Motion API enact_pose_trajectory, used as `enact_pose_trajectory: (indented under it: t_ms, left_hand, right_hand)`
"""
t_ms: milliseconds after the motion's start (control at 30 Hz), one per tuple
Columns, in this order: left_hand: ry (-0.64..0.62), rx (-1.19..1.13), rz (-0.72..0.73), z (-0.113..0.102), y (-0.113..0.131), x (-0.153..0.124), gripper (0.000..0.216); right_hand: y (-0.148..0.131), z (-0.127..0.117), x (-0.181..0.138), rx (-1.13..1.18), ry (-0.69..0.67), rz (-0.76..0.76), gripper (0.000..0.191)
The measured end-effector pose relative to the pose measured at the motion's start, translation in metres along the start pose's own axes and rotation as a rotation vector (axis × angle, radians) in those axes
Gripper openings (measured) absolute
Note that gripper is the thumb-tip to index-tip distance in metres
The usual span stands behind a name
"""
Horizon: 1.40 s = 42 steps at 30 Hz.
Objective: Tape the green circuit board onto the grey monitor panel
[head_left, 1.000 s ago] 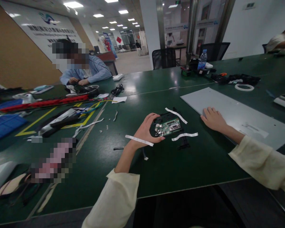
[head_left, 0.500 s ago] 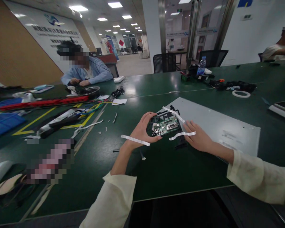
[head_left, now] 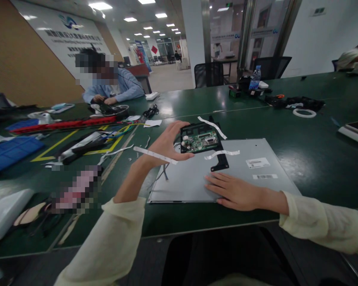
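Note:
My left hand (head_left: 162,147) grips the left side of a black bracket (head_left: 220,161) that carries a green circuit board (head_left: 201,142). Fingers are over its far edge and the thumb is along the near edge. One white tape strip (head_left: 155,155) lies across the back of this hand. Two more strips, an upper one (head_left: 212,127) and a lower one (head_left: 222,154), cling to the bracket. Beneath the bracket is a flat grey metal panel (head_left: 185,186) with printed labels (head_left: 258,163). My right hand (head_left: 237,191) rests flat on the panel's near part, fingers stretched out. Thin dark wires (head_left: 164,172) show below my left hand.
At the left lie a blue tray (head_left: 14,153), a red strip (head_left: 65,124), cables and a white box (head_left: 8,214). Across the green table (head_left: 193,224) a person (head_left: 116,85) handles something dark. A bottle (head_left: 255,77) and a tape roll (head_left: 304,113) are at the far right.
The grey panel has turned and slid left, under the bracket. My right hand has left the bracket's side and now lies on the panel. My left hand has moved left with the board.

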<state>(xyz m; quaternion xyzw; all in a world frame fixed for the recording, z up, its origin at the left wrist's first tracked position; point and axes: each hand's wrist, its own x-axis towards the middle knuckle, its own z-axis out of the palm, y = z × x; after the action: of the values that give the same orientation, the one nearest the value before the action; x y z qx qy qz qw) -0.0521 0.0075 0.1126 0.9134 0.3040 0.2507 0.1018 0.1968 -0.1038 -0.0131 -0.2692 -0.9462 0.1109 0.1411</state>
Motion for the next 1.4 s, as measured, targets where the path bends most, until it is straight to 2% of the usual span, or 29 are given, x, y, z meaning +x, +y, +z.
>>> enact_pose_trajectory:
  t_ms: [200, 333, 467, 567, 667, 833, 1100, 1400]
  left_hand:
    - [0.025, -0.092, -0.064, 0.036, -0.001, -0.012, 0.077]
    - [-0.038, -0.136, -0.088, 0.061, 0.000, -0.014, 0.073]
    - [-0.090, -0.163, -0.056, 0.084, -0.002, -0.006, 0.075]
    - [-0.119, -0.193, -0.068, 0.101, -0.008, -0.002, 0.079]
    - [-0.150, -0.198, -0.068, 0.112, -0.013, -0.003, 0.079]
    - [-0.182, -0.183, -0.086, 0.115, -0.017, -0.008, 0.076]
    - [-0.254, -0.185, -0.151, 0.117, -0.023, -0.010, 0.090]
    - [-0.271, -0.169, -0.223, 0.120, -0.026, -0.012, 0.099]
  right_hand:
    - [0.002, -0.015, -0.025, 0.039, -0.012, 0.040, 0.050]
    - [0.040, -0.029, -0.065, -0.067, -0.013, 0.275, 0.049]
    - [0.085, -0.028, -0.101, -0.178, 0.032, 0.506, 0.055]
    - [0.101, -0.025, -0.111, -0.179, 0.030, 0.519, 0.054]
    - [0.105, -0.024, -0.109, -0.158, 0.027, 0.484, 0.054]
    - [0.112, -0.027, -0.105, -0.135, 0.035, 0.458, 0.053]
    - [0.122, -0.029, -0.101, -0.112, 0.038, 0.450, 0.053]
    - [0.129, -0.032, -0.096, -0.115, -0.002, 0.459, 0.053]
